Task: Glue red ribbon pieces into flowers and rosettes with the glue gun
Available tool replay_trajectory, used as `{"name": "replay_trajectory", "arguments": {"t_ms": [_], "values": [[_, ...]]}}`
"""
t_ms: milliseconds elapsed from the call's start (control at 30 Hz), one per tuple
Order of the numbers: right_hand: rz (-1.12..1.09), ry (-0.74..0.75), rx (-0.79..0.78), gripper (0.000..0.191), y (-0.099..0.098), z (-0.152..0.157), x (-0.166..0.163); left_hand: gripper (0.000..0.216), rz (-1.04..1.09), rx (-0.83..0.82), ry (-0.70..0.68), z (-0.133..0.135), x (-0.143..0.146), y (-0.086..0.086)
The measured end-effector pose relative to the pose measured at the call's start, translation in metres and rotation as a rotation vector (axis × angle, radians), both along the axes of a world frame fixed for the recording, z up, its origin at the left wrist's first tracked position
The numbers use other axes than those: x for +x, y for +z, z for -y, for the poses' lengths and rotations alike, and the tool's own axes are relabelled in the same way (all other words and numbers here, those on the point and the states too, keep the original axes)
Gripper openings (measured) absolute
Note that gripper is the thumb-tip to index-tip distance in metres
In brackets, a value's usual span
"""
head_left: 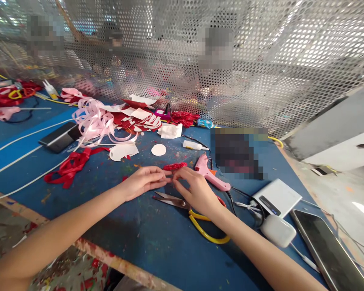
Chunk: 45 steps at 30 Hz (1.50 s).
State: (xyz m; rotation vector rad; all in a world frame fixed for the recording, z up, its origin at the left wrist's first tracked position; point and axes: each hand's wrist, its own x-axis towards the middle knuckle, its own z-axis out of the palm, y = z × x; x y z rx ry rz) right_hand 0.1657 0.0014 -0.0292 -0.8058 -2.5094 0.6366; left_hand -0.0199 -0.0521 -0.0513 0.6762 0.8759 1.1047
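Observation:
My left hand (145, 182) and my right hand (194, 186) meet fingertip to fingertip above the blue table, fingers pressed together. What they pinch between them, if anything, is too small to make out. A red glittery piece (174, 166) shows just beyond the fingertips; I cannot tell if it is touched. Under my right wrist lies a pair of scissors (183, 203) with yellow handles, blades slightly apart and pointing left. A pink glue gun (210, 173) rests right behind my right hand. Farther back are a white paper disc (158, 150) and a small white glue bottle (194, 145).
Pale pink ribbon (94, 121), red ribbon (71, 165) and a heap of red and white scraps (139, 117) cover the back left. On the right are a white power bank (279, 196), a white case (278, 230) and a phone (324, 246). A perforated metal screen (176, 52) stands behind.

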Motion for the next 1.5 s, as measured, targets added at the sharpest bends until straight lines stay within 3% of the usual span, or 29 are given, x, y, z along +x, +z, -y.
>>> {"name": "replay_trajectory", "arguments": {"t_ms": [200,367,467,600,700,867,1000,1133,1300,1500], "values": [[0.036,-0.057,0.184,0.013,-0.011,0.008,-0.005,0.025,0.111,-0.108,0.076,0.004,0.013,-0.008],[0.188,0.077,0.252,0.02,0.009,0.025,0.006,0.02,0.067,-0.072,0.11,0.001,0.01,-0.012],[0.397,0.04,0.222,0.017,0.017,0.033,0.032,0.02,0.041,-0.076,0.123,-0.001,0.003,-0.007],[0.676,-0.075,0.32,0.029,0.006,0.042,0.064,0.02,-0.127,-0.036,0.152,0.0,-0.007,0.004],[0.77,-0.135,0.383,0.032,-0.002,0.044,0.069,0.018,-0.275,0.017,0.161,-0.001,-0.014,0.012],[0.741,-0.143,0.449,0.009,0.0,0.041,0.076,0.016,-0.473,0.123,0.127,-0.001,-0.024,0.02],[0.608,-0.193,0.73,0.028,0.009,0.039,0.094,0.015,-0.551,0.127,0.098,-0.001,-0.03,0.025],[0.547,-0.238,0.951,0.033,0.027,0.035,0.093,0.013,-0.6,0.089,0.068,0.0,-0.032,0.031],[0.565,-0.208,0.945,0.029,0.045,0.027,0.067,0.01,-0.664,0.101,0.045,0.0,-0.032,0.035],[0.602,-0.148,0.912,0.031,0.048,0.022,0.043,0.009,-0.724,0.143,0.02,0.001,-0.035,0.035]]}}
